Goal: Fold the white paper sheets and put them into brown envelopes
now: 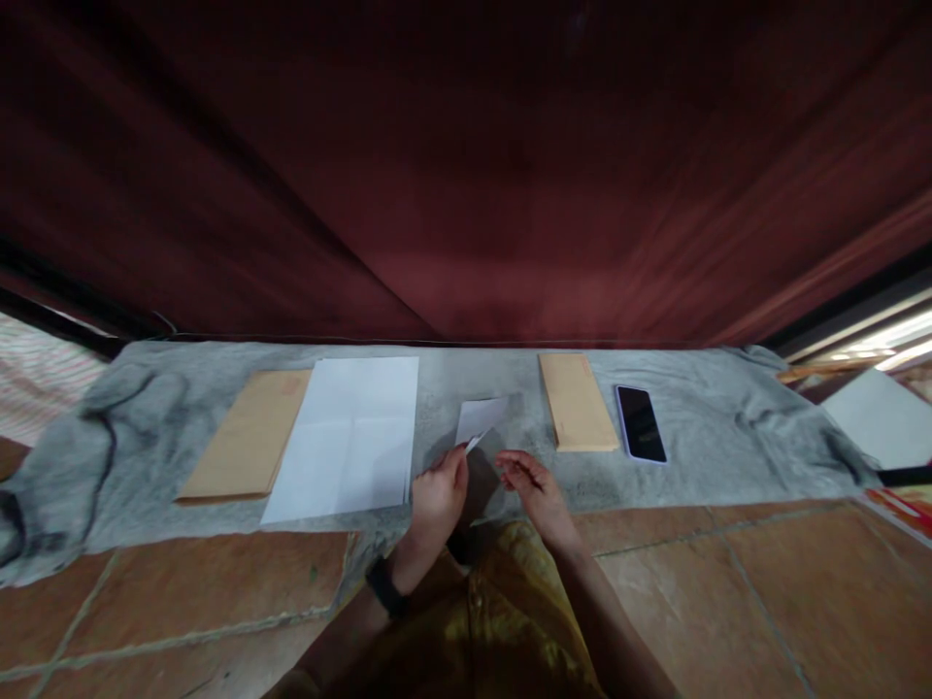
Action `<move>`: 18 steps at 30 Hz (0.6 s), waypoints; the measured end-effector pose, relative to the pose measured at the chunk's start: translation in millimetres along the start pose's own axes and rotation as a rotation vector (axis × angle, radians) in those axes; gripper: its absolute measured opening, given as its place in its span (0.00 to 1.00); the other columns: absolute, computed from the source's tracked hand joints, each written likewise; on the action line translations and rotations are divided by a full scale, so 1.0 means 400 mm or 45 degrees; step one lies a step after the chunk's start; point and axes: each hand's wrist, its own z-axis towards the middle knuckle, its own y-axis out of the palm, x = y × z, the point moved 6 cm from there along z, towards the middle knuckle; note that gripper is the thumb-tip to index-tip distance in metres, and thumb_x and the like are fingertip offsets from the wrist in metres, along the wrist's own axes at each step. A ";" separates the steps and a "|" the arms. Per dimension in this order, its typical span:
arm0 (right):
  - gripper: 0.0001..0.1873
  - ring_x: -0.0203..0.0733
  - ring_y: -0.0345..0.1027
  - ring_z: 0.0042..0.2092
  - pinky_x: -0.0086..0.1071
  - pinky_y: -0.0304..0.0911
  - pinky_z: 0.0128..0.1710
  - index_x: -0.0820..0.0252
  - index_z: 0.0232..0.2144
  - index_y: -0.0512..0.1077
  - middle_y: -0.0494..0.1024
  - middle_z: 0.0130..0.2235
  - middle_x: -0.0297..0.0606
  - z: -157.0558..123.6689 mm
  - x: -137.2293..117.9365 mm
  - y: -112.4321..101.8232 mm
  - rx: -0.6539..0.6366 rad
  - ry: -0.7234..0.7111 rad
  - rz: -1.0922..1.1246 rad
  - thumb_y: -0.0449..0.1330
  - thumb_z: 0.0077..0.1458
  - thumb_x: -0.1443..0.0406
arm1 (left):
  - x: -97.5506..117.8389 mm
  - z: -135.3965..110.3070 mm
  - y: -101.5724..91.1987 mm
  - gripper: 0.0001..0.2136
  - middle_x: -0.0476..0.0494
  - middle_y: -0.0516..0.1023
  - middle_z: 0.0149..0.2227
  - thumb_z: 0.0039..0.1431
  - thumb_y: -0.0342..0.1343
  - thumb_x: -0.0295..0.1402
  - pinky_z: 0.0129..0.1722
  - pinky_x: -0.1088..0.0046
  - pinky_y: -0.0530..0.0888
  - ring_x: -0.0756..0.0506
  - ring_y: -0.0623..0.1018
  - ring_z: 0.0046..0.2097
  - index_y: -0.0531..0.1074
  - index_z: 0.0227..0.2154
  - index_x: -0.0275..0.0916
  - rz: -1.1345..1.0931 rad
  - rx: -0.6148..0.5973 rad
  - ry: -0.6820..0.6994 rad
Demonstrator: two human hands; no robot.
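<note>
My left hand (439, 497) pinches the lower corner of a small folded white paper (480, 419), holding it up above the grey cloth (131, 456). A black band sits on that wrist. Just to the right, my right hand (534, 485) hovers with its fingers loosely curled and nothing in them, close to the paper but not touching it. A large white sheet (351, 434) with fold creases lies flat to the left. One brown envelope (249, 435) lies partly under that sheet, and a second brown envelope (578, 400) lies to the right.
A black phone (641, 423) lies face up beside the right envelope. The cloth covers a strip of orange tiled floor (728, 592). A dark red curtain (466, 175) hangs right behind it. More white paper (881, 416) lies at the far right.
</note>
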 end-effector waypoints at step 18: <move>0.24 0.41 0.71 0.27 0.36 0.71 0.27 0.58 0.35 0.74 0.76 0.27 0.33 0.026 0.125 -0.100 0.434 0.130 0.082 0.63 0.49 0.44 | -0.120 0.048 0.033 0.21 0.42 0.83 0.39 0.55 0.56 0.34 0.41 0.66 0.76 0.43 0.80 0.39 0.76 0.52 0.36 -1.218 -0.010 -0.535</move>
